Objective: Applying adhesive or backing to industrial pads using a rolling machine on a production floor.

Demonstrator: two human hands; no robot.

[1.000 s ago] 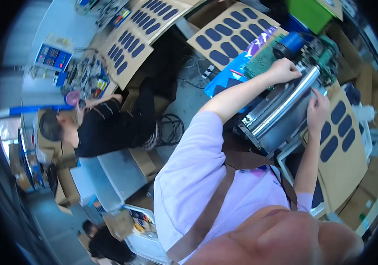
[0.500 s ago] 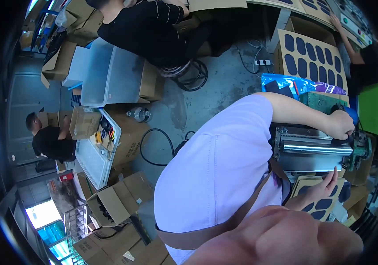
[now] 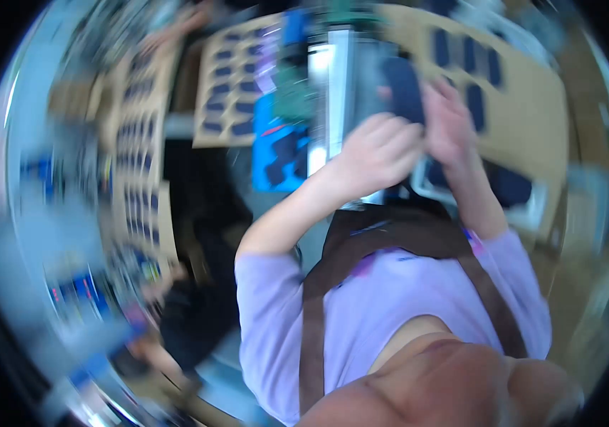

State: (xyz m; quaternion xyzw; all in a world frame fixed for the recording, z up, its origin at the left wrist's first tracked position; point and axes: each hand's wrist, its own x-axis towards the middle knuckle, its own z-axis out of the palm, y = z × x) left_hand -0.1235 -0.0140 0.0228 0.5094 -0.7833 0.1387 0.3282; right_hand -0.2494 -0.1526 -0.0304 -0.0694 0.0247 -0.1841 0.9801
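A dark blue rounded pad (image 3: 404,87) is held upright in front of me, smeared by motion. My left hand (image 3: 382,153) is closed, its curled fingers at the pad's lower end. From the right, my right hand (image 3: 449,124) holds the pad's side; a bit of skin shows past the pad's far edge, seemingly its fingertip. Just left of the hands stands the roller machine (image 3: 341,92), with a shiny metal roller and green end parts. To the right, a cardboard sheet (image 3: 532,135) bears several similar dark pads.
A blue plastic bag (image 3: 265,153) with dark pieces on it lies left of the machine. Further left are more cardboard sheets (image 3: 203,117) with rows of dark pads. A person in black (image 3: 201,313) is at the lower left. A white tray edge (image 3: 432,192) shows beneath my right forearm.
My view has swung round to face the machine. My left hand has left the machine's end and now grips a dark pad; my right hand, earlier by the sheet of pads, is on it too.
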